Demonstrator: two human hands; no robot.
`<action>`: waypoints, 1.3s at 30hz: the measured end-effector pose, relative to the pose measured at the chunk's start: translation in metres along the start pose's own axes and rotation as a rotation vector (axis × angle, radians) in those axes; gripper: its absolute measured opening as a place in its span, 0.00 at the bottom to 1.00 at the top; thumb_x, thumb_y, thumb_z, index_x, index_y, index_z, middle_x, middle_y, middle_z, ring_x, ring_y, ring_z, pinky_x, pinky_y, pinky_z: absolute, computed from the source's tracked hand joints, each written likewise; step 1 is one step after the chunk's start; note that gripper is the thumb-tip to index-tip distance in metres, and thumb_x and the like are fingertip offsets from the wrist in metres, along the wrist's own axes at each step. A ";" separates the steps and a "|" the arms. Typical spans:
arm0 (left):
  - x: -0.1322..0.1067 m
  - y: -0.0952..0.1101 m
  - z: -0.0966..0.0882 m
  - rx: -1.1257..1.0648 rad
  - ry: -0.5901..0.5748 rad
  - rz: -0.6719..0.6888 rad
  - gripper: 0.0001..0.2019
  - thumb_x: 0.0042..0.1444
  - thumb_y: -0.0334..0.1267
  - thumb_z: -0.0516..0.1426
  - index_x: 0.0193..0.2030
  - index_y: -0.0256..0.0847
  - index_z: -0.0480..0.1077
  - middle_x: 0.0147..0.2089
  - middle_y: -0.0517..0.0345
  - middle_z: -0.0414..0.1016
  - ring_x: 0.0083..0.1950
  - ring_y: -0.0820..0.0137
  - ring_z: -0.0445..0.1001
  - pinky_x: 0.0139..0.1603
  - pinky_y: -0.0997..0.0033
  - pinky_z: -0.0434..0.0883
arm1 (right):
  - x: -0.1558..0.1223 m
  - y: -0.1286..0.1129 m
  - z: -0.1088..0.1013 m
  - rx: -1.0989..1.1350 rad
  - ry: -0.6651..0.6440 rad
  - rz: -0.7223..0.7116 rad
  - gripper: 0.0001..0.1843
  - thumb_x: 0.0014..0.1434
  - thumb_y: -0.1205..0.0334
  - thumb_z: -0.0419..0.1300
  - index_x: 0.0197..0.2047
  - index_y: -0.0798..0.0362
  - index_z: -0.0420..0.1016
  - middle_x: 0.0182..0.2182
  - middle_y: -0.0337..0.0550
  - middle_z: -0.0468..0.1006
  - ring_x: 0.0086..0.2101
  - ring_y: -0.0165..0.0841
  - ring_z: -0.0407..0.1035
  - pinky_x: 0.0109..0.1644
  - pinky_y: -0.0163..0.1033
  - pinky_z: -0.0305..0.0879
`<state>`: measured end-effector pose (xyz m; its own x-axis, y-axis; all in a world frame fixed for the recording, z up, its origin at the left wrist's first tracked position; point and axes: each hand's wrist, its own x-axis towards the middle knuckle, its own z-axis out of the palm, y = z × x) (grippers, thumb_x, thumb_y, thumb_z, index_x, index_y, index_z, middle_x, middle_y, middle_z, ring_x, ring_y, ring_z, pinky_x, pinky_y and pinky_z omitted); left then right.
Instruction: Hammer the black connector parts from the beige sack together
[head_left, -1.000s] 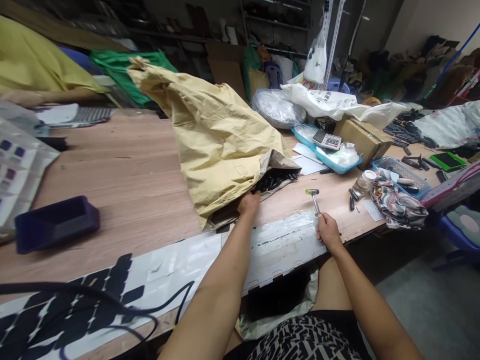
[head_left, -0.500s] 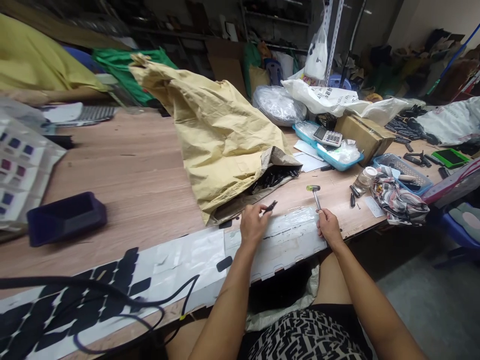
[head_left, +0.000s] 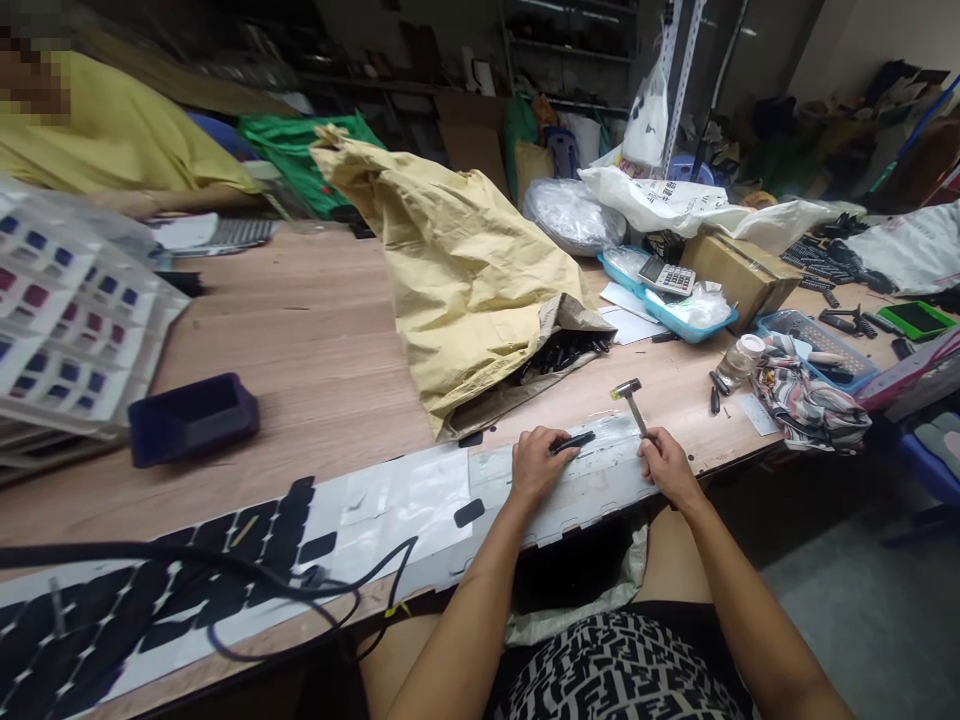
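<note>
My left hand (head_left: 538, 462) pinches a small black clip-like part (head_left: 574, 441) and rests it on the long white plastic strip (head_left: 420, 500) along the table's near edge. My right hand (head_left: 664, 463) is closed around the handle of a small hammer (head_left: 631, 398), whose head with a yellow-green tip points up and away. A big crumpled yellow paper sack (head_left: 457, 270) lies just beyond both hands, its mouth open toward me with several black parts (head_left: 562, 352) spilling out.
A dark blue tray (head_left: 191, 418) sits to the left on the wooden table (head_left: 300, 340). Stacked sample sheets (head_left: 67, 310) lie far left. A black cable (head_left: 225, 585) crosses the strip. Blue baskets (head_left: 679, 325), a calculator (head_left: 666, 275), a cardboard box (head_left: 739, 270) and cloth (head_left: 810, 405) crowd the right.
My left hand came out of the sack's mouth with a black part and brought it down onto the white strip. My right hand kept the hammer, tilting it slightly.
</note>
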<state>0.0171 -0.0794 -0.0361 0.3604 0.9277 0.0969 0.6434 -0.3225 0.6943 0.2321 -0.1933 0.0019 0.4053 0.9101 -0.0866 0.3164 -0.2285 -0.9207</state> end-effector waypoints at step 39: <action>0.001 0.000 0.004 -0.008 0.041 0.005 0.07 0.53 0.42 0.65 0.40 0.47 0.77 0.44 0.57 0.78 0.50 0.58 0.69 0.53 0.58 0.63 | 0.017 -0.004 0.005 -0.961 0.199 -0.295 0.24 0.67 0.69 0.51 0.65 0.54 0.70 0.39 0.49 0.77 0.42 0.40 0.67 0.47 0.40 0.63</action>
<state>0.0199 -0.0788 -0.0388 0.3360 0.9329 0.1293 0.6363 -0.3261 0.6991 0.2336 -0.1748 0.0017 0.3072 0.9211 0.2392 0.9447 -0.2650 -0.1932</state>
